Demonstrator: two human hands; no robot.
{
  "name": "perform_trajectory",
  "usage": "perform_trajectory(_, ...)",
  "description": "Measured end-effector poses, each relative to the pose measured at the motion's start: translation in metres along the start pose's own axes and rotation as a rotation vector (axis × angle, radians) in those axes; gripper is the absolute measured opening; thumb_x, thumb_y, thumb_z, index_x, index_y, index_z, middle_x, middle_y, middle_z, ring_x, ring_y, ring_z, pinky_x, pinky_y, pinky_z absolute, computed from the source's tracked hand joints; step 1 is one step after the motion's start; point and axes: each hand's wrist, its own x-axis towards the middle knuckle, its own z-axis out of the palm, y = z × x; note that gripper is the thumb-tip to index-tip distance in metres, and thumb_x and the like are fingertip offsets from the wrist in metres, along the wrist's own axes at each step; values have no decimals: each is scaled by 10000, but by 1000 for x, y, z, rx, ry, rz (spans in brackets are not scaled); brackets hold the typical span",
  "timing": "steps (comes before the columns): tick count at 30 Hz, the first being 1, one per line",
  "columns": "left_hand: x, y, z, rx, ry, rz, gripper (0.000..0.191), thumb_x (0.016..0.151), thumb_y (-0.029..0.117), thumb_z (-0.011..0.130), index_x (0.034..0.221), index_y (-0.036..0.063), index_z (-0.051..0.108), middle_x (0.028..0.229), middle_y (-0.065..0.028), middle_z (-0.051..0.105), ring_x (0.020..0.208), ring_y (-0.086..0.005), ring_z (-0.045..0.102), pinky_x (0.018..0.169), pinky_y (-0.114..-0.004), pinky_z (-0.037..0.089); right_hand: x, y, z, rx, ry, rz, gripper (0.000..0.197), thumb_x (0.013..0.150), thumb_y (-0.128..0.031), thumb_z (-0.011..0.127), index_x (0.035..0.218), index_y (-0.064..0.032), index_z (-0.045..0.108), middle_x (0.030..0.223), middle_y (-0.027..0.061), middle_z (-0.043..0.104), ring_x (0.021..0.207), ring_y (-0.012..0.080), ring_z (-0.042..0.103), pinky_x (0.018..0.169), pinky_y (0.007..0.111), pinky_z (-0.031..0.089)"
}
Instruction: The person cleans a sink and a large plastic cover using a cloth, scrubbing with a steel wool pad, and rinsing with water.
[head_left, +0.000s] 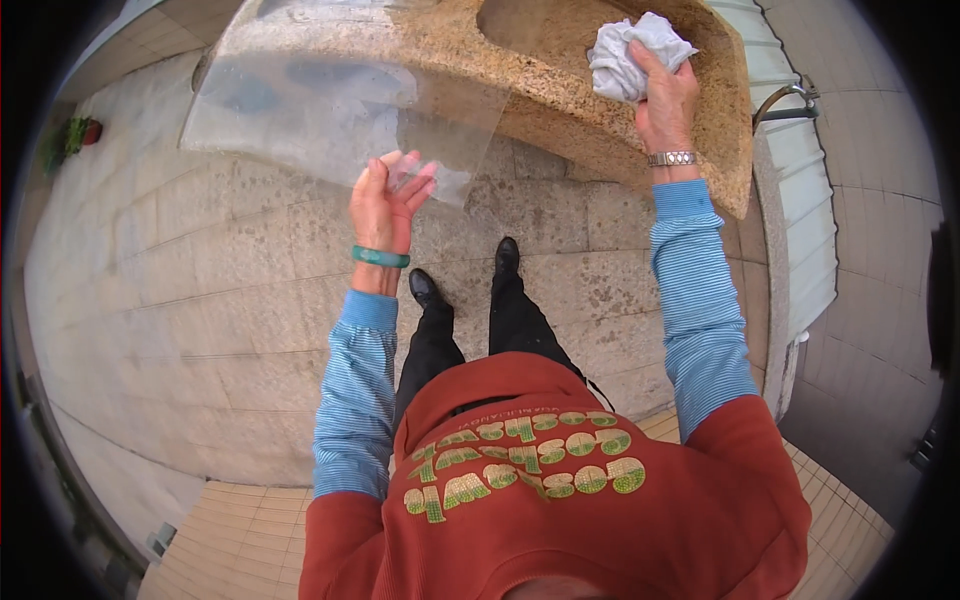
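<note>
My left hand (390, 187) holds the lower edge of a clear plastic sheet (300, 112), with the fingers visible through it. The sheet is wet-looking in places and spreads over the left part of a speckled stone sink (559, 86), hanging past its front edge. A crumpled white cloth (626, 64) is bunched in my right hand (664, 94). That hand is over the right side of the sink, apart from the sheet. Part of the basin is hidden behind the cloth and hand.
A metal tap with a bent pipe (787, 97) sticks out at the right of the sink. Pale ribbed panels (806, 195) run along that side. My black shoes (507, 256) stand on stone paving (225, 285). A potted plant (79, 135) is far left.
</note>
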Motion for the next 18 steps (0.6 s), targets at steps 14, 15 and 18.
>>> perform_trajectory(14, -17, -4, 20, -224, -169, -44, 635, 941, 535, 271, 1383, 80, 243, 1321, -255, 388, 1151, -419, 480, 941, -518, 435, -43, 94, 130, -1108, -786, -651, 315, 708, -149, 662, 994, -111, 535, 996, 126, 534, 833, 336, 598, 658, 427, 503)
perform_trajectory(15, -18, -5, 17, -227, -161, -41, 635, 941, 535, 271, 1383, 80, 243, 1321, -255, 388, 1151, -419, 480, 941, -518, 435, -30, 90, 135, -1136, -741, -673, 263, 737, -175, 643, 962, -98, 529, 940, 149, 517, 805, 357, 594, 656, 433, 500)
perform_trajectory(18, -22, -7, 8, -265, -185, -13, 645, 936, 543, 273, 1394, 91, 224, 1339, -258, 363, 1148, -427, 478, 938, -534, 431, -35, 80, 140, -962, -556, -766, 326, 807, -212, 641, 1065, -25, 575, 1009, 170, 636, 928, 315, 621, 751, 391, 501)
